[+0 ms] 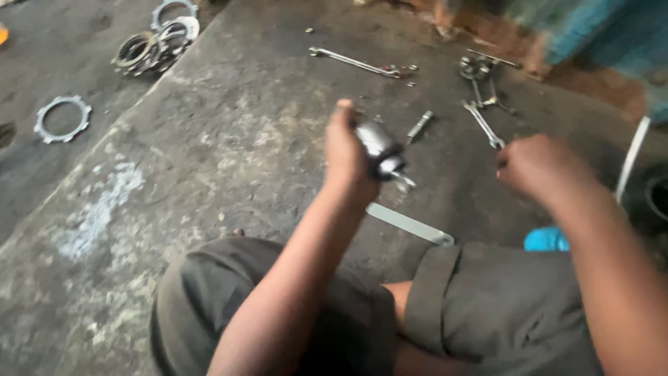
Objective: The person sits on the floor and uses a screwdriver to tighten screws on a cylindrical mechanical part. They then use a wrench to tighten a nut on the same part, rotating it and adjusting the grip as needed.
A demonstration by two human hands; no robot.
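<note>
1. Gripping a short cylindrical metal part [381,154], the left hand [346,154] is closed round it above the concrete floor [229,153].
2. The right hand [539,166] is curled shut at the lower end of a wrench [484,124]; the picture is too blurred to show whether it holds it.
3. A flat metal strip [410,224] lies just below the part.
4. Toothed rings [154,43] lie well apart, upper left.
</note>
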